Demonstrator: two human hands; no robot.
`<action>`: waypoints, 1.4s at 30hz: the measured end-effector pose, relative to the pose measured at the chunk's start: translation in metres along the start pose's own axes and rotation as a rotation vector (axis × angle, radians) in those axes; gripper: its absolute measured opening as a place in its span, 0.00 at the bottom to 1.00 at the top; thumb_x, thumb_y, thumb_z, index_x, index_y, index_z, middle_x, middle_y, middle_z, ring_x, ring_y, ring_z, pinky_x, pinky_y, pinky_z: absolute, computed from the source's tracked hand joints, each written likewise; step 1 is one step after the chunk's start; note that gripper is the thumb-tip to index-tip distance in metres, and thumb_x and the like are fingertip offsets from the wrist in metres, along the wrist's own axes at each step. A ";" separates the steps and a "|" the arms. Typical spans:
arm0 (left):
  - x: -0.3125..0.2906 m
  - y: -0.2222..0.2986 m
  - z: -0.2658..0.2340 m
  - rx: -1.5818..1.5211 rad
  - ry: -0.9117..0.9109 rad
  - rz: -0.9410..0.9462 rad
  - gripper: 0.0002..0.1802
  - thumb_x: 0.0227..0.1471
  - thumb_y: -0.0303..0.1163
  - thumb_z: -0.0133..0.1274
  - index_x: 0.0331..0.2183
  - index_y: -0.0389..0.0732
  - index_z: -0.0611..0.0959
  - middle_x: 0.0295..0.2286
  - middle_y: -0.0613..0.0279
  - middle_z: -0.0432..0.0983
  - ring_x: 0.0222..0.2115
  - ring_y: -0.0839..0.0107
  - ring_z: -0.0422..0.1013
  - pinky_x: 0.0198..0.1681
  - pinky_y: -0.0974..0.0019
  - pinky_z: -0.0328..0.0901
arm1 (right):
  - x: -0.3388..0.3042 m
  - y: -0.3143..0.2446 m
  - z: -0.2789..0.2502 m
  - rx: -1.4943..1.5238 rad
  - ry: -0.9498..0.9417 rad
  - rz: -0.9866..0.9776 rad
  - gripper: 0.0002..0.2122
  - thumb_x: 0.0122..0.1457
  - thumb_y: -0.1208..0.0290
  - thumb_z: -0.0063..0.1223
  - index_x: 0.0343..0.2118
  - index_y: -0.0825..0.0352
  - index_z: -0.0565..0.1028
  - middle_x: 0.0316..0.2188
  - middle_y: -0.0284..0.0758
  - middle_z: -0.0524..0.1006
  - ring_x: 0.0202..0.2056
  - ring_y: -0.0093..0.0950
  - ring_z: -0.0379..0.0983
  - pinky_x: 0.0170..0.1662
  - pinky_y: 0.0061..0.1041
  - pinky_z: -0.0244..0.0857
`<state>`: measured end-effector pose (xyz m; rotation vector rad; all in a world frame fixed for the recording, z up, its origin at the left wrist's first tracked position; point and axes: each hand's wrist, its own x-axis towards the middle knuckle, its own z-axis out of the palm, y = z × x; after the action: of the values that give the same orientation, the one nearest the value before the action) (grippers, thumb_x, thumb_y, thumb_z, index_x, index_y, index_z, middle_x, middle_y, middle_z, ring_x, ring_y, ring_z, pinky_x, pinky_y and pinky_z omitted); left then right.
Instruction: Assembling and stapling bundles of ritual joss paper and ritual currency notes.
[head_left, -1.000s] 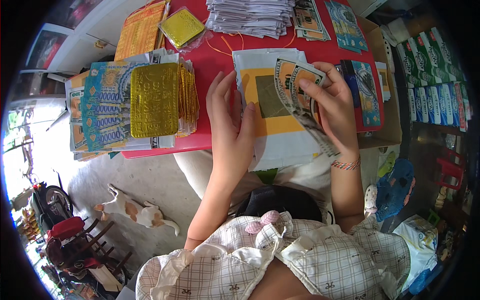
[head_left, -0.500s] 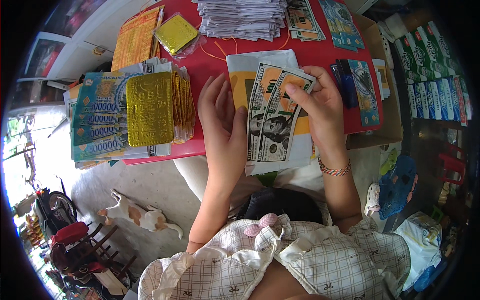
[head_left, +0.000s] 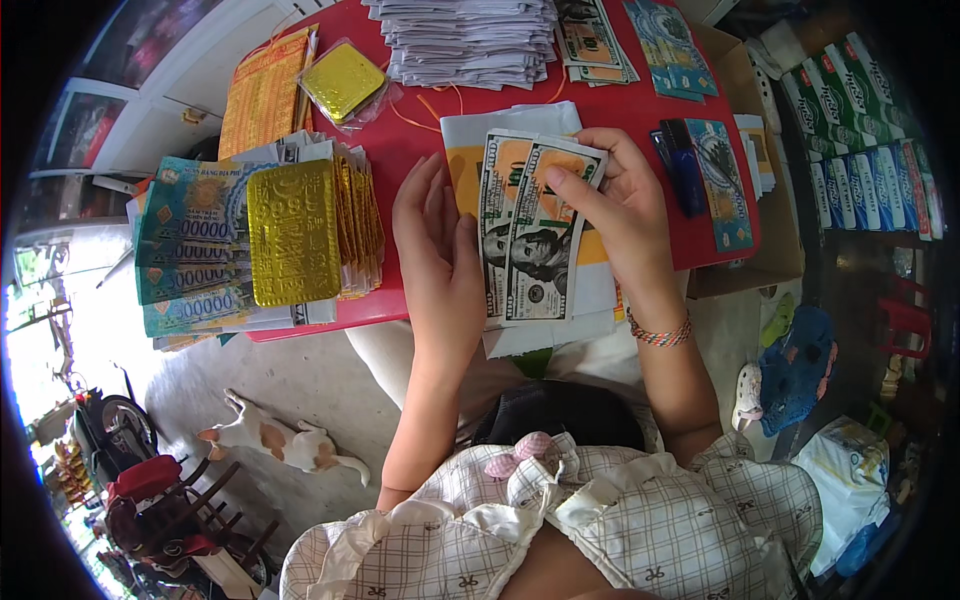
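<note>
Two overlapping dollar-style banknotes [head_left: 540,235], printed in green and orange with a portrait, are fanned out in my right hand [head_left: 632,215]. Its thumb presses on their upper right part; the fingers go behind them. Beneath the notes lies white paper with a yellow band [head_left: 465,150], over the near edge of the red table. My left hand [head_left: 432,235] stands edge-on beside the notes' left side, fingers stretched out, thumb close to their edge. To its left, a gold embossed card [head_left: 295,232] tops a stack of gold pieces, next to fanned blue banknotes [head_left: 195,240].
On the red table [head_left: 690,130] are a tall white paper stack [head_left: 465,45], orange printed sheets [head_left: 265,95], a wrapped gold pack [head_left: 343,82], more banknotes [head_left: 665,45] and a dark blue object [head_left: 682,165]. A cat [head_left: 280,437] lies on the floor at left.
The view has shifted slightly. The banknotes and my right hand have moved a little left, nearer my left hand. The hold on the notes looks the same.
</note>
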<state>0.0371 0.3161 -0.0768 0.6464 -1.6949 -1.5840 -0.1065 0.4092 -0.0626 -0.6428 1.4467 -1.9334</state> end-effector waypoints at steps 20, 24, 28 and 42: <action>0.004 -0.015 0.001 0.137 0.037 0.070 0.28 0.60 0.12 0.39 0.61 0.30 0.61 0.60 0.45 0.58 0.65 0.56 0.57 0.68 0.56 0.54 | 0.048 0.003 -0.008 -0.558 -0.067 -0.163 0.14 0.58 0.72 0.64 0.45 0.69 0.74 0.32 0.34 0.80 0.33 0.19 0.75 0.35 0.21 0.69; 0.006 -0.016 0.003 0.189 0.057 0.103 0.27 0.59 0.12 0.40 0.60 0.30 0.63 0.59 0.43 0.58 0.63 0.55 0.59 0.66 0.56 0.57 | 0.054 0.016 -0.006 -0.789 -0.073 -0.302 0.15 0.56 0.66 0.65 0.44 0.64 0.76 0.31 0.33 0.79 0.34 0.28 0.72 0.48 0.30 0.61; 0.006 -0.012 0.004 0.359 0.053 0.185 0.26 0.58 0.11 0.40 0.57 0.33 0.69 0.59 0.41 0.61 0.62 0.49 0.60 0.64 0.54 0.59 | 0.053 0.019 -0.007 -0.833 -0.069 -0.253 0.15 0.56 0.63 0.64 0.44 0.61 0.77 0.34 0.31 0.79 0.42 0.30 0.71 0.57 0.35 0.51; 0.002 -0.005 0.009 0.691 -0.055 0.269 0.20 0.54 0.12 0.43 0.46 0.36 0.81 0.52 0.50 0.74 0.59 0.49 0.66 0.66 0.50 0.57 | 0.048 0.024 -0.006 -1.116 0.051 -0.477 0.17 0.53 0.63 0.68 0.43 0.59 0.75 0.48 0.30 0.71 0.53 0.36 0.60 0.55 0.39 0.54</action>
<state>0.0283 0.3195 -0.0816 0.6637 -2.2738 -0.8177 -0.1391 0.3730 -0.0867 -1.5274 2.5536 -1.2674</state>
